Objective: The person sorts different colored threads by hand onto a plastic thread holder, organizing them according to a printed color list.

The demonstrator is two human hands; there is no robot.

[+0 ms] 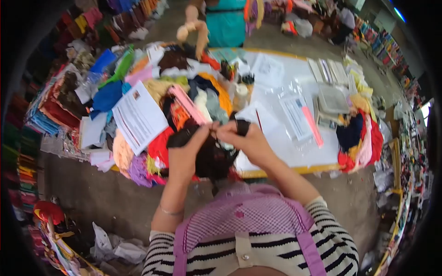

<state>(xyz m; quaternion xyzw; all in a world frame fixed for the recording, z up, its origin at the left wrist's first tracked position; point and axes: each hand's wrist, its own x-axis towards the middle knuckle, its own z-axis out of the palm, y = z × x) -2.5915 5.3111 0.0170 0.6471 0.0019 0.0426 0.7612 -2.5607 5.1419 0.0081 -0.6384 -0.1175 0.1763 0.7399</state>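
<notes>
A dark brown, nearly black piece of cloth [216, 158] hangs between my hands at the table's front edge. My left hand [189, 149] is closed on its upper left part, thumb pointing toward the other hand. My right hand [246, 140] pinches close to the left fingertips, and some dark material shows above its knuckles. Whatever small detail lies between the fingertips is too blurred to make out. Just beyond the hands lies a pink strip [189, 106] on the cloth heap. A printed sheet [140, 117] rests on the heap left of my left hand.
Mixed coloured cloths [108, 96] cover the table's left side. On its white top [276, 158] are papers in clear plastic, a pink strip [313, 126] and a clear plastic box [334, 100]. More cloths [361, 138] hang at the right end. Opposite stands a person in teal [225, 25].
</notes>
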